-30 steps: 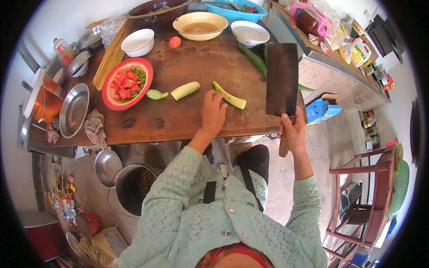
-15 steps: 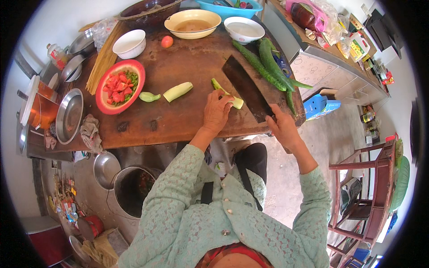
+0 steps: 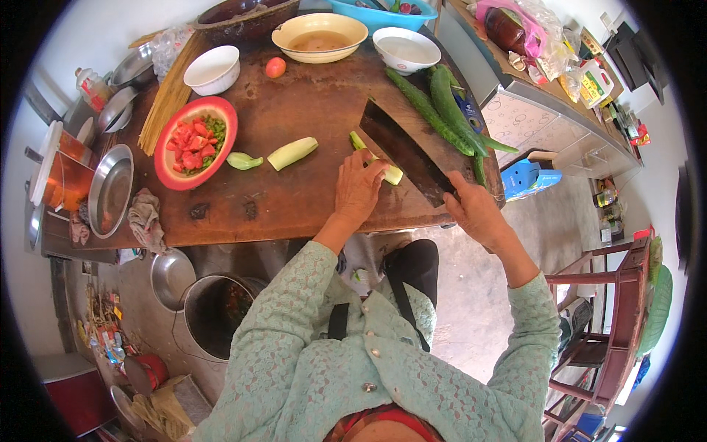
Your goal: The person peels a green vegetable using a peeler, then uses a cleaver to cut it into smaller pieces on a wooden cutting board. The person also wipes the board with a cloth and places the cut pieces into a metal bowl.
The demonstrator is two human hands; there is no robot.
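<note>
The peeled cucumber length (image 3: 395,177) lies on the wooden table (image 3: 309,202) under the left hand (image 3: 357,188), whose bent fingers pin it from above. The right hand (image 3: 475,210) is wrapped around the handle of a broad dark cleaver (image 3: 403,151), its blade slanting just beside the piece.

Left of the left hand lie a second peeled length (image 3: 292,153) and a small pale-green tapered piece (image 3: 244,160); farther left, a red-rimmed bowl (image 3: 160,151) holds chopped tomato (image 3: 193,144) and chopped green bits (image 3: 215,131). So the tomato there is cut, while both peeled lengths look not yet cut small. Beyond the right hand, whole cucumbers (image 3: 449,110) lie unpeeled; ahead of the left hand sits a whole tomato (image 3: 275,68).

The left fingers cover the middle of the held piece, so any cut there is hidden. Whether the blade touches it is hard to tell, and the right fist conceals most of the handle. The green bits are too small to identify, and the blue basin (image 3: 342,7) far ahead is cut off by the upper edge.
</note>
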